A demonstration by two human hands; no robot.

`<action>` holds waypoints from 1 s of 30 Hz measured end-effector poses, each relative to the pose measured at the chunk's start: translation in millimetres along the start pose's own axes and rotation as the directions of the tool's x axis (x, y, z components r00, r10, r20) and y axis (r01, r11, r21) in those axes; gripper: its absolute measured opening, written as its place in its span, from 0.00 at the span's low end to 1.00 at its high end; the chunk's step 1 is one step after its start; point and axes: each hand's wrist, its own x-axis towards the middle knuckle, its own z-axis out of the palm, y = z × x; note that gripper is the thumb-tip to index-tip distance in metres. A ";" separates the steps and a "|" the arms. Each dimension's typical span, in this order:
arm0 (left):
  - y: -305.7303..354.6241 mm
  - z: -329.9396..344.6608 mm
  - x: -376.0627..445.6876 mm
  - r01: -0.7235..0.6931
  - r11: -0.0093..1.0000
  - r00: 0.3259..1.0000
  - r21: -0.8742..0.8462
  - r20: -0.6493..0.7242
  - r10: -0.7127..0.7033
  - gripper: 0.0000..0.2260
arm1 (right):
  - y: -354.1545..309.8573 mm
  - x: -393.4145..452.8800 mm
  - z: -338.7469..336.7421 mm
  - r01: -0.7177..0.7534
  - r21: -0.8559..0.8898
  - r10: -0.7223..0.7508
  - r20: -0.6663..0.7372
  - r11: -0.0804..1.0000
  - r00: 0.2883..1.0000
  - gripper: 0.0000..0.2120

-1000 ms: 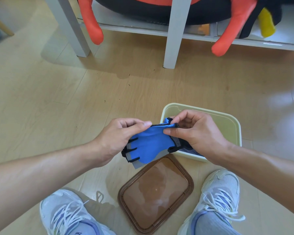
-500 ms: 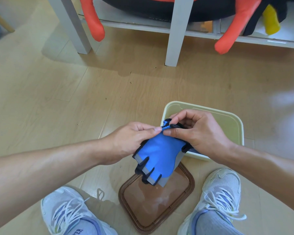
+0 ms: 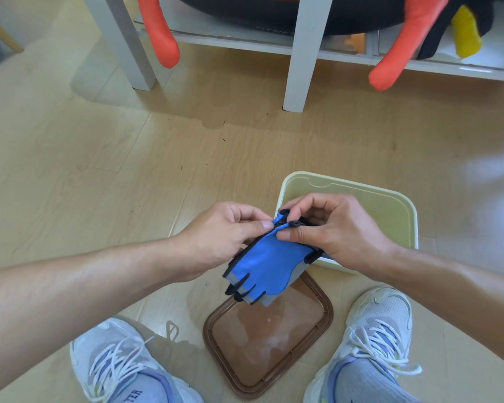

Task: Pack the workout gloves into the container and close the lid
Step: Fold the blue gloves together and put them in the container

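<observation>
Pinching the cuff end of the blue workout gloves [image 3: 269,264] between thumb and fingers, both hands meet above the near-left corner of the container; the left hand [image 3: 226,238] grips the cuff from the left, the right hand [image 3: 329,228] from the right, its fingers curled over a black strap; the gloves hang down from that grip, their short finger ends pointing toward the person's feet, over the far edge of the lid; the pale green container [image 3: 390,207] sits open on the wooden floor [image 3: 99,158]; the brown lid [image 3: 269,341] lies flat on the floor just in front of it, between two pale sneakers [image 3: 378,341]; a white shelf leg [image 3: 303,53] stands farther back.
</observation>
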 end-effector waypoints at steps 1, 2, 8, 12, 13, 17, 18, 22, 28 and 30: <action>-1.8 0.1 -0.4 -0.014 1.000 1.000 0.025 -0.011 0.014 0.09 | 0.6 0.5 -0.4 -0.007 -0.005 0.007 0.000 1.000 1.000 0.10; -3.0 0.1 -1.2 -0.022 0.999 0.999 0.037 -0.024 0.023 0.09 | 1.0 1.4 -0.8 -0.012 -0.011 0.012 -0.004 1.000 1.000 0.10; -6.4 0.4 -3.5 -0.019 0.997 0.998 0.070 -0.065 0.024 0.11 | 3.9 5.8 -2.2 -0.075 -0.020 0.075 -0.014 0.997 0.997 0.11; -3.7 2.6 -3.3 -0.012 0.999 1.000 0.031 -0.015 0.013 0.09 | 4.2 5.8 -3.5 -0.062 -0.027 0.060 -0.045 0.998 0.997 0.14; -3.5 1.8 -3.1 0.003 0.999 1.000 0.033 0.021 -0.004 0.08 | 4.0 5.7 -4.4 -0.067 -0.030 0.066 -0.052 0.997 0.996 0.15; -7.9 -3.7 -0.2 0.050 0.986 0.998 0.159 0.034 -0.056 0.06 | 3.2 5.3 -14.6 -0.105 0.067 0.108 -0.039 0.992 0.993 0.18; -8.7 -3.8 0.1 0.052 0.985 0.998 0.167 0.013 -0.055 0.06 | 2.5 4.9 -18.5 -0.133 0.046 0.132 0.018 0.990 0.991 0.21; -4.0 4.3 3.7 0.015 0.988 0.999 0.154 -0.042 -0.009 0.08 | 4.9 0.5 -30.2 -0.202 -0.287 0.275 0.246 0.936 0.929 0.15; 1.9 1.9 16.5 0.064 0.982 0.994 0.179 -0.095 -0.048 0.16 | 30.7 10.3 -63.4 -0.253 -0.134 0.238 -0.116 0.958 0.964 0.12; -1.9 -5.0 18.3 0.096 0.973 0.992 0.208 -0.102 -0.076 0.17 | 42.6 15.1 -75.7 -0.317 0.053 0.321 -0.145 0.947 0.936 0.11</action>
